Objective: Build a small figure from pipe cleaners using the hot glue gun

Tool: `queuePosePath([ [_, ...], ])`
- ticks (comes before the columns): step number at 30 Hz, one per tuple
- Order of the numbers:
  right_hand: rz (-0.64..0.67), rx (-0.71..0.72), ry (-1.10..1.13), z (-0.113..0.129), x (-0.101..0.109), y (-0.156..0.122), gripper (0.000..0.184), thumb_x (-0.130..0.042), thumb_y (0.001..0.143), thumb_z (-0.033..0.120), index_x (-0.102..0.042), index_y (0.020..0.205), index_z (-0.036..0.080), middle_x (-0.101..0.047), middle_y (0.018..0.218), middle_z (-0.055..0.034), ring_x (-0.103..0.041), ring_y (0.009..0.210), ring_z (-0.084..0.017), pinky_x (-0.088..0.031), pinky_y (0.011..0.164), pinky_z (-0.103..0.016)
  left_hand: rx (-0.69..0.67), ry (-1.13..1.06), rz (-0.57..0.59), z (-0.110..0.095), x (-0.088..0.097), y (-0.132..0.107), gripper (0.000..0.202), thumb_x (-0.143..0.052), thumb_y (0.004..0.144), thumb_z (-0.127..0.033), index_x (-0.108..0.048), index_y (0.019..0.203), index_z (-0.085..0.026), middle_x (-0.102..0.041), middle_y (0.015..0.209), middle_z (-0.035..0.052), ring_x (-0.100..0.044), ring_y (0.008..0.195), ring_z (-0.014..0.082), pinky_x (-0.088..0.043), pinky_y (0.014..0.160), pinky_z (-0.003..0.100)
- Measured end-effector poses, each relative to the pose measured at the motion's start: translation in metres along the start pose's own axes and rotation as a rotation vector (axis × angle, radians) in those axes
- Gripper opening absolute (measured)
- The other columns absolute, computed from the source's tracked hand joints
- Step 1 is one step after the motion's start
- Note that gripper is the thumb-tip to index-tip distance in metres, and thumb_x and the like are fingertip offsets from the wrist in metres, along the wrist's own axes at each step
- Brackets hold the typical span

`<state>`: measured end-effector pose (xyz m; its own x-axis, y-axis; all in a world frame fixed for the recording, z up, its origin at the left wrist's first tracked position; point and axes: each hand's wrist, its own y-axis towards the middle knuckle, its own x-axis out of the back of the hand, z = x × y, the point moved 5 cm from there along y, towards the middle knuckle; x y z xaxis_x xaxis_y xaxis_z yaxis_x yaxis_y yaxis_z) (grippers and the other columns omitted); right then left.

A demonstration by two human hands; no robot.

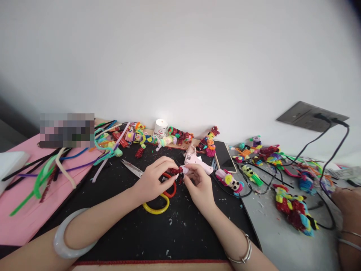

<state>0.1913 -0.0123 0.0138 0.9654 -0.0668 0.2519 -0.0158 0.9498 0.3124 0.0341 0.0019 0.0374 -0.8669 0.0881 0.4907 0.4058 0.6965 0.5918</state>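
Note:
Over the middle of the black mat [121,226], my left hand [156,180] and my right hand [199,186] meet with fingertips pinched. Between them is a small pipe-cleaner figure [175,171], glittery dark red with a pale purple part and some black; my fingers hide much of it. Scissors [156,210] with red and yellow handles lie under and beside my left hand, their blades pointing to the upper left. Just behind my right hand rests a pale pink glue gun [194,160]. A pink and yellow pipe-cleaner figure [229,181] lies to its right.
Loose pipe cleaners [46,175] spread over a pink sheet [17,220] at left. Finished-looking figures [180,135] line the wall around a paper cup [161,128]. A phone [225,156], black cords [332,158] and more figures [296,209] lie rightward, near another person's hand [348,203].

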Motion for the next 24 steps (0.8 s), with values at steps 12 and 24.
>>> queuePosePath([
  [12,0.004,0.003,-0.012,0.0022,-0.0013,-0.0011,0.020,-0.058,0.078,0.013,-0.059,0.097,0.020,-0.063,0.085,-0.0027,-0.060,0.073,-0.015,-0.051,0.067,-0.027,0.002,-0.004,-0.018,0.0025,-0.0001,0.0011,0.011,-0.059,0.082,-0.012,-0.057,0.091,-0.016,-0.058,0.093,0.0063,-0.057,0.090,0.0159,-0.047,0.082,0.027],
  [24,-0.001,0.049,-0.103,0.0086,0.0002,-0.0004,0.022,-0.056,0.078,0.011,-0.061,0.098,0.019,-0.060,0.079,-0.0014,-0.055,0.066,-0.013,-0.048,0.061,-0.025,0.102,-0.044,0.031,0.0060,-0.0034,0.0005,0.002,-0.057,0.084,-0.017,-0.056,0.086,-0.016,-0.057,0.086,0.0035,-0.056,0.075,0.0119,-0.048,0.068,0.023],
])
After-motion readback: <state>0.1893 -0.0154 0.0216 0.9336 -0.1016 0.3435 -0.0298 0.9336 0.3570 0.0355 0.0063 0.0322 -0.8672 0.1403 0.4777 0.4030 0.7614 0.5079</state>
